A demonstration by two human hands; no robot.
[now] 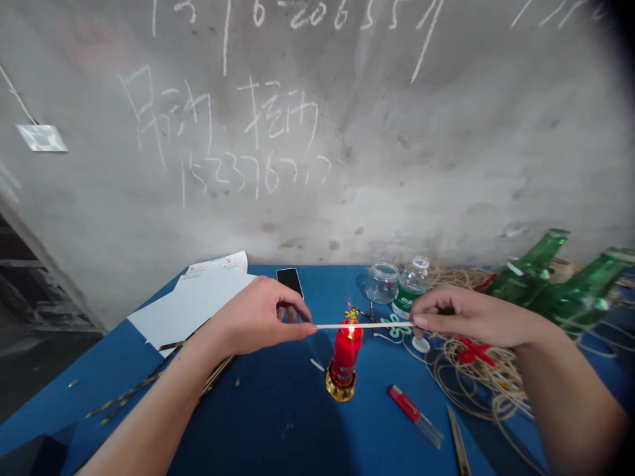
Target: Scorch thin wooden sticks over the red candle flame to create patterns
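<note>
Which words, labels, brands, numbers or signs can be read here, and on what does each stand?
"6-20655": top line of handwriting on the wall, partly cut off.
"152376": lower line on the wall; its ending is unclear.
Middle line there: handwritten characters, too uncertain to quote.
Plastic bottle, green label: white print, too small.
Upper white paper: print too small to read.

One red cylindrical candle (346, 357); from it, two green glass bottles (578, 287), two o'clock; one clear round jar (381, 284), one o'clock; one black-screened rectangular phone (290, 281), eleven o'clock.
</note>
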